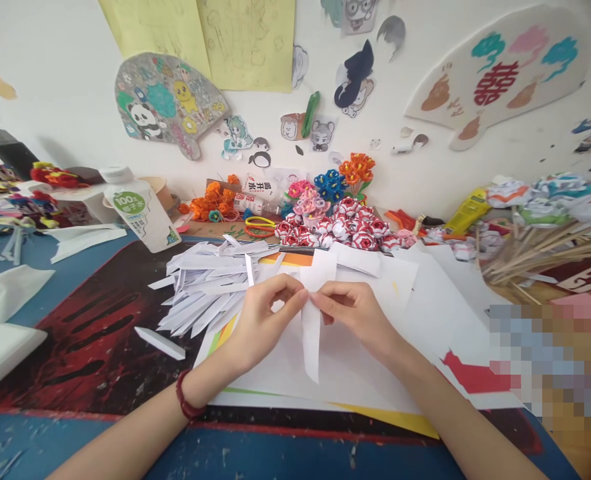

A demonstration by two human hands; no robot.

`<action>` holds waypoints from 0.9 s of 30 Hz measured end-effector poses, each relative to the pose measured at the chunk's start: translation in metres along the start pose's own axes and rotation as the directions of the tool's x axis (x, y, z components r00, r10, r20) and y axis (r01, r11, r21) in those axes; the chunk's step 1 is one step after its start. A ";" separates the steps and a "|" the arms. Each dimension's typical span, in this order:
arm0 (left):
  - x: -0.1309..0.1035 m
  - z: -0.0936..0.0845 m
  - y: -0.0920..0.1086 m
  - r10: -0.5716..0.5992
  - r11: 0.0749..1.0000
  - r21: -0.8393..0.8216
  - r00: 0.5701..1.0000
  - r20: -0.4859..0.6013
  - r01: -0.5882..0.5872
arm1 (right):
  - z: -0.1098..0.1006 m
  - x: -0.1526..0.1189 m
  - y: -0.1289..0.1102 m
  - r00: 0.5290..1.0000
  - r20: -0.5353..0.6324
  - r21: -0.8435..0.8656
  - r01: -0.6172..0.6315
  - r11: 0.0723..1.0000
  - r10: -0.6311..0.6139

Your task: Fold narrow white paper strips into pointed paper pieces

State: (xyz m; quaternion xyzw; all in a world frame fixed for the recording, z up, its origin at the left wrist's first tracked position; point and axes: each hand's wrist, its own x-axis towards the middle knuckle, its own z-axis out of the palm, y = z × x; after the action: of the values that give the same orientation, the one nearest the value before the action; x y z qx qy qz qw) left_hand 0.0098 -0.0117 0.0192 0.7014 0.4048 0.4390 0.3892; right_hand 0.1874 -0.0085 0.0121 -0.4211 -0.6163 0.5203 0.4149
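Note:
Between my two hands hangs a white paper strip point(311, 343), its lower end pointing down toward me. My left hand point(270, 310), with a dark red bracelet on its wrist, pinches the strip near its upper part. Close beside it, my right hand point(353, 310) pinches the same strip, fingertips almost touching the left ones. Below them lie stacked sheets of white paper point(360, 373), with yellow and green edges showing. Left of my left hand is a heap of folded white paper strips point(205, 287). One loose folded strip point(160, 343) lies apart from the heap.
A white bottle point(140, 210) stands at the back left. Red-and-white paper flowers point(345, 230) and blue flowers point(331, 183) line the wall. Yellow-handled scissors point(260, 225) lie near them. Thin wooden sticks point(525, 257) and a red paper scrap point(473, 375) are on the right.

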 end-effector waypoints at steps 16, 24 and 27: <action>0.000 0.004 0.005 -0.100 0.993 -0.048 0.992 0.074 0.104 | 0.004 -0.004 0.007 0.991 0.024 0.010 0.130 0.991 -0.130; 0.000 0.007 0.007 -0.143 0.988 -0.055 0.987 0.079 0.148 | 0.005 -0.004 0.007 0.986 -0.043 -0.014 0.160 0.987 -0.160; 0.000 0.007 0.006 -0.130 0.990 -0.042 0.987 0.093 0.134 | 0.005 -0.003 0.008 0.985 -0.067 -0.023 0.161 0.987 -0.162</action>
State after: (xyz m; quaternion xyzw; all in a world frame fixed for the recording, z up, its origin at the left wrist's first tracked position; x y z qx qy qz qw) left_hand 0.0183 -0.0150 0.0229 0.6827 0.4215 0.3897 0.4521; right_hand 0.1843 -0.0121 0.0032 -0.3909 -0.6382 0.4651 0.4728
